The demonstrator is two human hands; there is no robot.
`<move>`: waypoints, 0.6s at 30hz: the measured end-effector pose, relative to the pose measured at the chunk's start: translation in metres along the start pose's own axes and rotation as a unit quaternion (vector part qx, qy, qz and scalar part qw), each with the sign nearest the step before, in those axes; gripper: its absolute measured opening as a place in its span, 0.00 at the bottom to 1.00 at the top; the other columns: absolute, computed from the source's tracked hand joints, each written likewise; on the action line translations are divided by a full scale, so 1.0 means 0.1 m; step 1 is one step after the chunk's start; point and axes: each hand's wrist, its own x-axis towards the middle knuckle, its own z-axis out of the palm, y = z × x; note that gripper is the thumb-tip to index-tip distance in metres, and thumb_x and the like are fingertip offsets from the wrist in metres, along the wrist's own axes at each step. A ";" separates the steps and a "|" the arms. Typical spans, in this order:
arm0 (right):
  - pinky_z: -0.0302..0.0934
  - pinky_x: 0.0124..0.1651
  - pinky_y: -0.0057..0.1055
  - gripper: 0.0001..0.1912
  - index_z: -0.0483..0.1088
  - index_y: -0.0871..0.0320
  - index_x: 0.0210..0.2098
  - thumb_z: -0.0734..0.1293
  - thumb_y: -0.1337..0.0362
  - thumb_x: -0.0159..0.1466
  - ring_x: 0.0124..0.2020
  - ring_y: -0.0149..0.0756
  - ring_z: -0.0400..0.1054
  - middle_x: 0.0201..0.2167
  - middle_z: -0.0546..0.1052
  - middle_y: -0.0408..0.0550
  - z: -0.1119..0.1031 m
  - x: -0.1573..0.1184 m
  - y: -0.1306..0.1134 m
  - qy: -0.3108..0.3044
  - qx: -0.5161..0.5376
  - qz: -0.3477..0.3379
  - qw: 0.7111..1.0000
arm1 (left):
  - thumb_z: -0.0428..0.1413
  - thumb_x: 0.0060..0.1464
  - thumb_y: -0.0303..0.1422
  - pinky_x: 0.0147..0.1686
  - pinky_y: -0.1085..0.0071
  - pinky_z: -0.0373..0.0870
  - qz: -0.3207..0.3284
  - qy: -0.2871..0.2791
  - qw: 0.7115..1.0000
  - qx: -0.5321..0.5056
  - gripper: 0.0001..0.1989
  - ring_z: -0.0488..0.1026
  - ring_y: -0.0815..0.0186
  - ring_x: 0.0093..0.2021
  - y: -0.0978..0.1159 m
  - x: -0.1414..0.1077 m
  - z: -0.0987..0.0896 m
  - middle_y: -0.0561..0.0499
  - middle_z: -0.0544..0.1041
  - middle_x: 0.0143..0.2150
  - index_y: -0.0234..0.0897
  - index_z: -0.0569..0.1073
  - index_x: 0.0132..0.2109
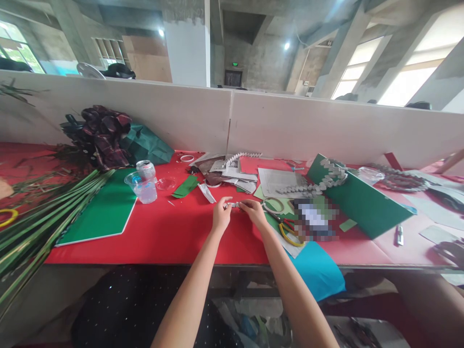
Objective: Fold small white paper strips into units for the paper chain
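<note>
Near the middle of the red table, a small folded grey-white paper piece is held between both hands. My left hand pinches its left end. The fingers of my right hand are closed on its right end. Just right of my right hand lie a tape roll and yellow-and-red handled pliers on paper scraps. A folded paper chain rests farther right, against an upright green board.
At left are long green leaves, a green board, a plastic cup and a can. Paper sheets lie behind the hands. Blue paper overhangs the front edge. Another person's hand is at far right.
</note>
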 end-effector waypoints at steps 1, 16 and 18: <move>0.55 0.30 0.29 0.15 0.73 0.60 0.26 0.65 0.54 0.56 0.25 0.34 0.64 0.23 0.74 0.46 0.00 0.00 0.01 0.000 0.005 0.001 1.000 | 0.50 0.55 0.28 0.33 0.72 0.65 0.003 -0.001 1.000 0.006 0.12 0.74 0.67 0.28 0.01 0.00 0.00 0.50 0.76 0.30 0.35 0.71 0.46; 0.60 0.29 0.29 0.11 0.71 0.58 0.31 0.66 0.56 0.56 0.24 0.35 0.67 0.22 0.74 0.45 0.05 0.01 0.06 0.019 0.011 -0.024 0.999 | 0.49 0.53 0.27 0.29 0.74 0.63 0.007 0.008 1.000 0.000 0.12 0.72 0.68 0.26 0.08 -0.03 -0.03 0.52 0.74 0.26 0.35 0.72 0.45; 0.60 0.30 0.29 0.10 0.71 0.58 0.30 0.66 0.57 0.56 0.25 0.35 0.67 0.24 0.74 0.45 0.05 0.01 0.07 0.018 0.004 -0.034 0.999 | 0.49 0.53 0.27 0.29 0.74 0.63 0.010 0.009 1.000 0.006 0.12 0.72 0.68 0.26 0.11 -0.04 -0.04 0.53 0.74 0.26 0.35 0.72 0.44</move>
